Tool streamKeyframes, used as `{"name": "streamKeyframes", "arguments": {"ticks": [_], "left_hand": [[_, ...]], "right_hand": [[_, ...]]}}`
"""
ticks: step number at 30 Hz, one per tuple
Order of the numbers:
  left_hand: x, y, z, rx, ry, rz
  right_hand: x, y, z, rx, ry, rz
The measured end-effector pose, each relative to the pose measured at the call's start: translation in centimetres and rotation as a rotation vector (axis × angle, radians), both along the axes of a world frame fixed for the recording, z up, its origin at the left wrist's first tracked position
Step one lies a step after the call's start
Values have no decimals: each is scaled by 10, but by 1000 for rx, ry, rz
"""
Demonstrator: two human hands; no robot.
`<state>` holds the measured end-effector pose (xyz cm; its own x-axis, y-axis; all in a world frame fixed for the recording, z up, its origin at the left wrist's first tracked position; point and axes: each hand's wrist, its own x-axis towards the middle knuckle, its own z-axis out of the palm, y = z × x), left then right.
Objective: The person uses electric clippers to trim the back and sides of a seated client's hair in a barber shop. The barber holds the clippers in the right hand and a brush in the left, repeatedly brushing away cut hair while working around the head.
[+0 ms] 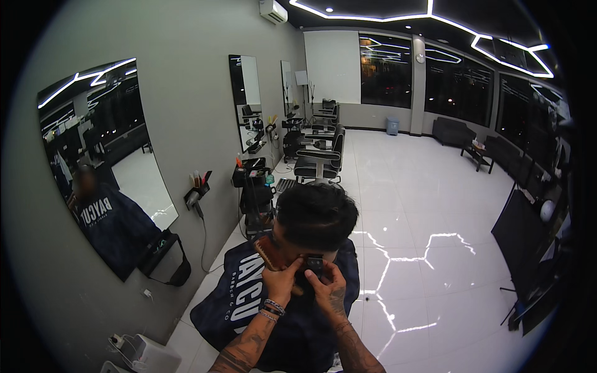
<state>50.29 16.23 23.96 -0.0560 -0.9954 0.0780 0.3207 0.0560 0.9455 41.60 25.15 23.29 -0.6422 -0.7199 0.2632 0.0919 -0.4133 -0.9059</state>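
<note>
A seated person with short black hair (315,217) is directly before me, draped in a dark barber's cape (242,284) with white lettering. My left hand (280,282) holds a brown wooden brush (267,252), its pale bristle edge facing left. A finger of this hand reaches to the side of the head. Between the fingertips of my right hand (329,282) is a black hair clipper (315,262), held close against the lower hair. The clipper's lower part is hidden by my fingers, and its blade edge is too small to make out.
A wall mirror (116,186) with a small black shelf (161,252) hangs at left. Beyond it, a hair dryer (193,200) sits in a wall holder. A tool trolley (254,196) and a black barber chair (319,161) stand ahead. A black panel (522,247) leans at right.
</note>
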Motion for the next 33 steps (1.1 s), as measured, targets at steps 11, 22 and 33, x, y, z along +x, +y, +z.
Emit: {"name": "streamKeyframes", "arguments": {"ticks": [11, 22, 33], "left_hand": [[9, -7, -1, -108, -70, -15], [16, -14, -7, -115, -137, -5], [12, -25, -24, -149, -187, 53]], "right_hand": [[16, -4, 7, -42, 3, 9], [24, -10, 5, -10, -29, 26], [31, -13, 10, 38, -78, 6]]}}
